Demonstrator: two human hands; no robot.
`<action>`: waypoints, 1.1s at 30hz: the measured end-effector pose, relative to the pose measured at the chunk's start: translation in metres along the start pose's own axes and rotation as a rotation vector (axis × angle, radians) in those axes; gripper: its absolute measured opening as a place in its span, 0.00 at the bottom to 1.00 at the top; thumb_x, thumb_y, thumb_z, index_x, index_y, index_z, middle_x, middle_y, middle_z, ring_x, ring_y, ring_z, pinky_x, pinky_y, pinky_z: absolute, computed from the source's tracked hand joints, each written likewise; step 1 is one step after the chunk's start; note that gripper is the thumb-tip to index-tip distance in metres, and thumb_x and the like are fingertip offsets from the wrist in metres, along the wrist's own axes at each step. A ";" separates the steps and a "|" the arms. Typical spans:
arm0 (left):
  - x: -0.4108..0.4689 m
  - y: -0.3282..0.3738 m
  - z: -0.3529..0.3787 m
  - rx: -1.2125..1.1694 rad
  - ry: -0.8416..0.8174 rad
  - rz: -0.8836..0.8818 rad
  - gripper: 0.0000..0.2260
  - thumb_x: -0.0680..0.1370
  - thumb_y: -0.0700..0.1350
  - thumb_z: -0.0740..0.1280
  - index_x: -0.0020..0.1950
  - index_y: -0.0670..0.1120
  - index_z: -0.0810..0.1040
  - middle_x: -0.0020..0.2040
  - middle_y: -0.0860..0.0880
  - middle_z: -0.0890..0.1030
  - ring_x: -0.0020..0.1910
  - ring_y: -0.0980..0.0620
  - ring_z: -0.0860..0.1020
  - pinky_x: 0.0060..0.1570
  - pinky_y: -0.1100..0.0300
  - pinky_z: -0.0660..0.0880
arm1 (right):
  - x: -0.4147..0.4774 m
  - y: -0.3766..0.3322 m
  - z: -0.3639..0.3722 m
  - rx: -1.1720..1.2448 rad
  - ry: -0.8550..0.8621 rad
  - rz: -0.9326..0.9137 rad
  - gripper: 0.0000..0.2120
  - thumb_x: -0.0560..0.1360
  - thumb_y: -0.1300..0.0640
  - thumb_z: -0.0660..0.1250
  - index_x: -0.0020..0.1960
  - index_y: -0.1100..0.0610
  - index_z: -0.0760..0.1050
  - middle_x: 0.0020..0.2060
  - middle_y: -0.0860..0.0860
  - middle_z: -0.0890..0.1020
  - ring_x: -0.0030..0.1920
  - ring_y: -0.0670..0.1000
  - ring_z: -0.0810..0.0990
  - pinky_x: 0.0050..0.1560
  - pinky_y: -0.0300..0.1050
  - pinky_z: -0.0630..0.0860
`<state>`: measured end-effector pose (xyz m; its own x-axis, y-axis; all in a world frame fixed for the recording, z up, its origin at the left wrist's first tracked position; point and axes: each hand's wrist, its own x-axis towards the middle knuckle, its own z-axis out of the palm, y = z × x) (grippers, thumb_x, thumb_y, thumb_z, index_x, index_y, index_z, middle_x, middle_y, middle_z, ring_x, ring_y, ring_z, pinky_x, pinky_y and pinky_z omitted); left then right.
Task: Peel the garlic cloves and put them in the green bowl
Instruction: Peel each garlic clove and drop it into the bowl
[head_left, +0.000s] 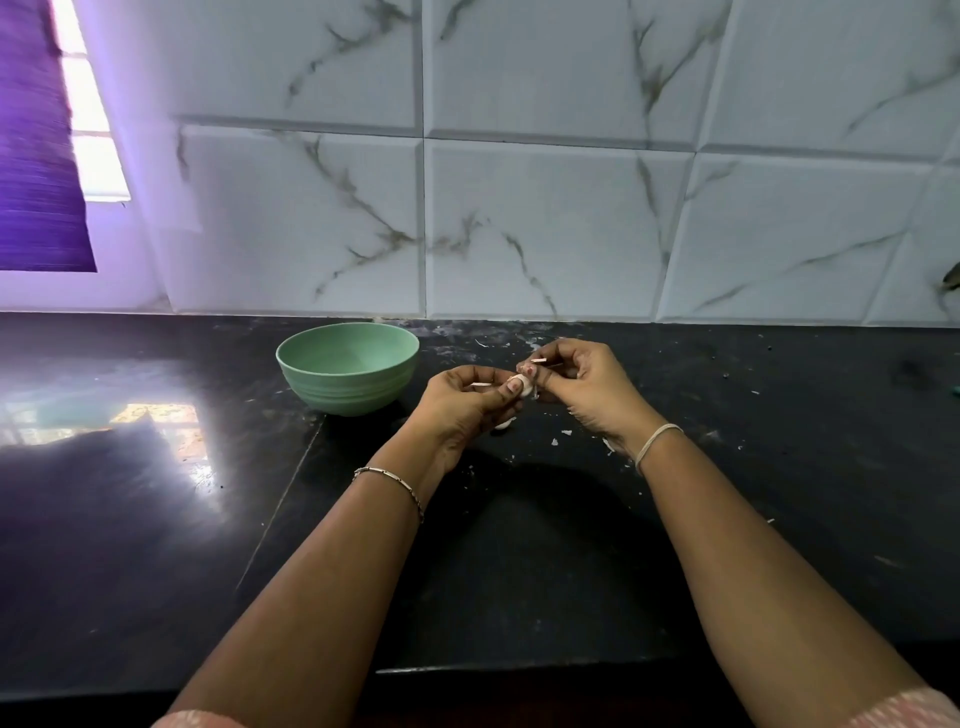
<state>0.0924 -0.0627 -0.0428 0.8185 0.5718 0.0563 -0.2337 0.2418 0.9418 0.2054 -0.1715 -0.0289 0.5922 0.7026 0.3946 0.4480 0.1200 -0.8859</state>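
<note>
your left hand (467, 402) and right hand (584, 387) meet above the black surface (519, 545), both pinching one garlic clove (524, 387) between them. left fingers (511, 387) are curled tight on it with the thumb on top, right fingers (530, 370) nip its upper end. the green bowl (347, 366) sits on the surface just left of your hands, near the marble tile wall (545, 208), and looks empty inside. another pale bit (504, 425) peeks out under the left hand, can't tell what it is. skin flakes (563, 434) lie scattered around.
</note>
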 end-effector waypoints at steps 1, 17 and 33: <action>0.001 0.000 0.000 0.006 -0.005 0.002 0.02 0.74 0.32 0.70 0.44 0.38 0.79 0.37 0.43 0.83 0.32 0.53 0.83 0.37 0.64 0.81 | 0.001 0.001 0.001 -0.027 0.023 -0.013 0.04 0.74 0.65 0.70 0.44 0.57 0.79 0.42 0.56 0.83 0.44 0.53 0.82 0.48 0.48 0.82; -0.002 0.001 0.000 -0.001 -0.015 -0.027 0.02 0.75 0.34 0.69 0.46 0.39 0.78 0.43 0.41 0.82 0.37 0.51 0.81 0.43 0.62 0.80 | 0.001 0.011 -0.057 -0.794 0.300 0.180 0.08 0.78 0.59 0.66 0.48 0.49 0.83 0.43 0.47 0.83 0.43 0.48 0.79 0.46 0.43 0.75; 0.005 -0.005 -0.001 0.345 0.119 0.145 0.05 0.73 0.36 0.73 0.45 0.43 0.79 0.40 0.45 0.80 0.36 0.53 0.79 0.39 0.61 0.78 | 0.001 0.011 -0.059 -0.772 0.325 0.202 0.03 0.75 0.57 0.70 0.44 0.53 0.83 0.40 0.50 0.84 0.46 0.52 0.82 0.50 0.45 0.77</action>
<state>0.0971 -0.0604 -0.0475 0.7185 0.6725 0.1775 -0.1362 -0.1142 0.9841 0.2505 -0.2111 -0.0234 0.8190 0.4095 0.4020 0.5738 -0.5789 -0.5794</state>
